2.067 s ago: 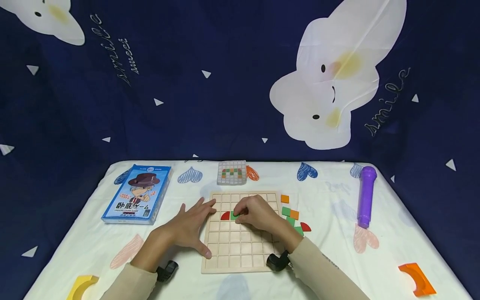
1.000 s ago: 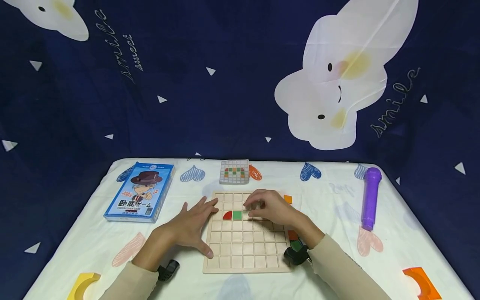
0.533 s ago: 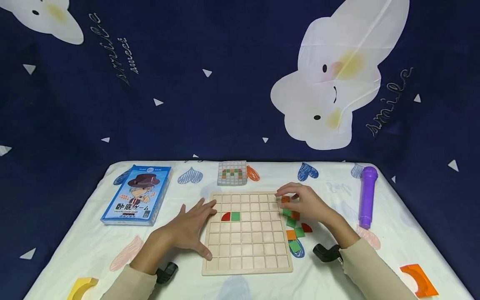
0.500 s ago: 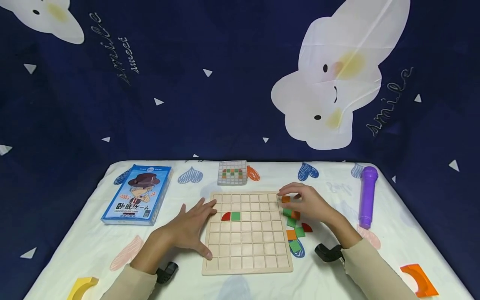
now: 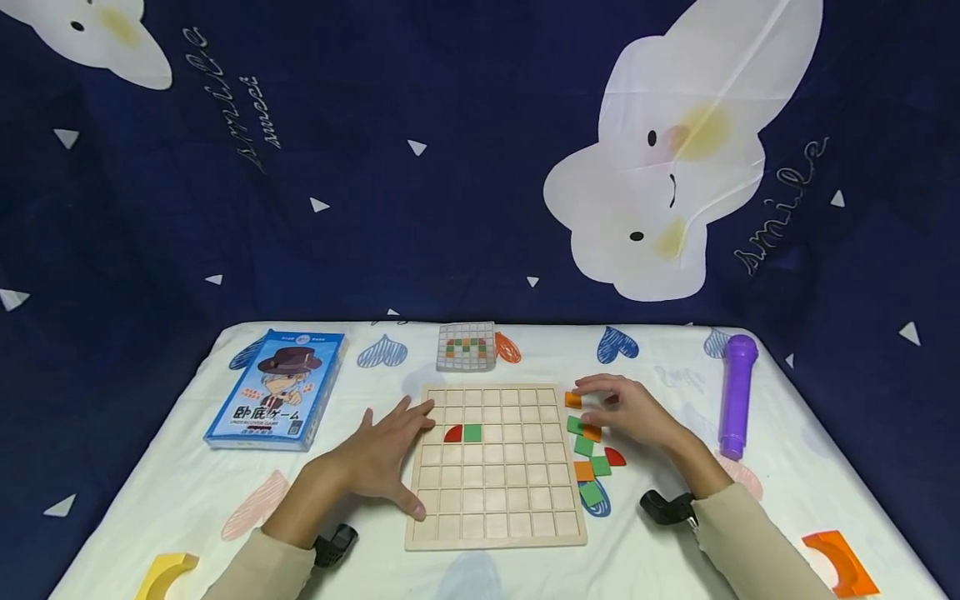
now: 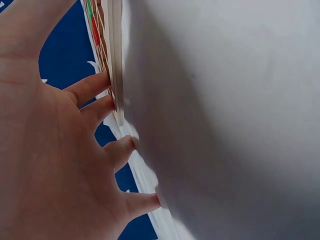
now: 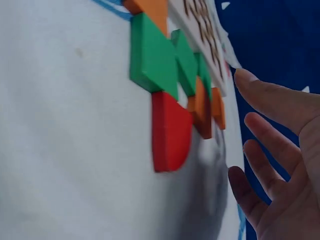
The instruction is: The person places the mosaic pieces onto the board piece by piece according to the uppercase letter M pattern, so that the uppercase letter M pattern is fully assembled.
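A pale wooden grid board (image 5: 495,477) lies mid-table. One red quarter-circle tile (image 5: 453,433) and a green square tile (image 5: 472,432) sit side by side in its cells. My left hand (image 5: 372,457) rests along the board's left edge with fingers spread; in the left wrist view two fingertips touch the board's side. My right hand (image 5: 632,410) hovers over the loose tiles right of the board, thumb and fingers apart, holding nothing. Nearest to it are an orange square tile (image 5: 573,400) and another orange tile (image 5: 592,433). The right wrist view shows a loose red quarter-circle tile (image 7: 171,132) beside a green tile (image 7: 154,55).
Behind the board lies a small pattern card (image 5: 466,347) with a coloured grid. A blue game box (image 5: 276,390) is at the left, a purple microphone-shaped stick (image 5: 738,398) at the right. Yellow (image 5: 167,575) and orange arch blocks (image 5: 842,564) lie near the front corners.
My right hand has let go of the green square tile on the board and moved right, over the loose tiles. Its fingers have since shifted slightly further right. My left hand stays put.
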`<state>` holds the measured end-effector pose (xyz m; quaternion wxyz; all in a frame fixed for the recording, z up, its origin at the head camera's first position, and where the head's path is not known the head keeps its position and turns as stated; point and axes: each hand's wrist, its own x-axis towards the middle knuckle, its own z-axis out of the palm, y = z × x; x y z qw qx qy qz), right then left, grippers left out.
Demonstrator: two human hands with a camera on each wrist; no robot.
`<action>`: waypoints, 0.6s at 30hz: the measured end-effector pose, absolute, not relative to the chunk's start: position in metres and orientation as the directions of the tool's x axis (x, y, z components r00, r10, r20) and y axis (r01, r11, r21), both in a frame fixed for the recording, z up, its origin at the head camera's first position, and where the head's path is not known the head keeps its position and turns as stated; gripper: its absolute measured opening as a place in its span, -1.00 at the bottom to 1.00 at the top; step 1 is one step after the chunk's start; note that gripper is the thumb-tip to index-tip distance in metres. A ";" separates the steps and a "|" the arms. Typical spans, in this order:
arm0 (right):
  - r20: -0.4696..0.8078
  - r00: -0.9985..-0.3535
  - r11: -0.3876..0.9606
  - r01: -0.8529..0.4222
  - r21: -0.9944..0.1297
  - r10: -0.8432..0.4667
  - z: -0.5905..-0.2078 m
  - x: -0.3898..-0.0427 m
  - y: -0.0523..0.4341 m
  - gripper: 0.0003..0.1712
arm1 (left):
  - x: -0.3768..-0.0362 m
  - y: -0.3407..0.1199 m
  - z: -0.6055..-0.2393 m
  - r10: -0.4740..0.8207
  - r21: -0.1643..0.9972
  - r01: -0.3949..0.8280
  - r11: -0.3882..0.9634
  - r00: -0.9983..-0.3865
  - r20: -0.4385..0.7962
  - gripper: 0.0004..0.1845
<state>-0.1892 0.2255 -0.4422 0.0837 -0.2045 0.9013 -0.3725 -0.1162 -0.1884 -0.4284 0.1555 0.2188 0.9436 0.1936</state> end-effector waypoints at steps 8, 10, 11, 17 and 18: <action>-0.009 -0.890 0.626 -0.313 -0.714 -0.455 -0.452 -0.191 0.224 -0.54 | -0.117 -0.188 -0.429 0.475 0.426 0.359 0.831 -0.855 -0.207 0.39; -0.011 -0.889 0.629 -0.315 -0.711 -0.458 -0.453 -0.192 0.223 -0.54 | -0.118 -0.188 -0.429 0.475 0.422 0.360 0.832 -0.855 -0.207 0.39; -0.012 -0.888 0.632 -0.317 -0.708 -0.459 -0.454 -0.192 0.222 -0.54 | -0.118 -0.188 -0.430 0.476 0.420 0.362 0.833 -0.855 -0.207 0.39; -0.036 -0.892 0.648 -0.300 -0.700 -0.451 -0.457 -0.192 0.219 -0.61 | -0.117 -0.189 -0.429 0.481 0.418 0.369 0.830 -0.853 -0.202 0.39; -0.038 -0.893 0.649 -0.297 -0.701 -0.449 -0.457 -0.192 0.219 -0.63 | -0.117 -0.189 -0.429 0.482 0.420 0.369 0.829 -0.853 -0.200 0.39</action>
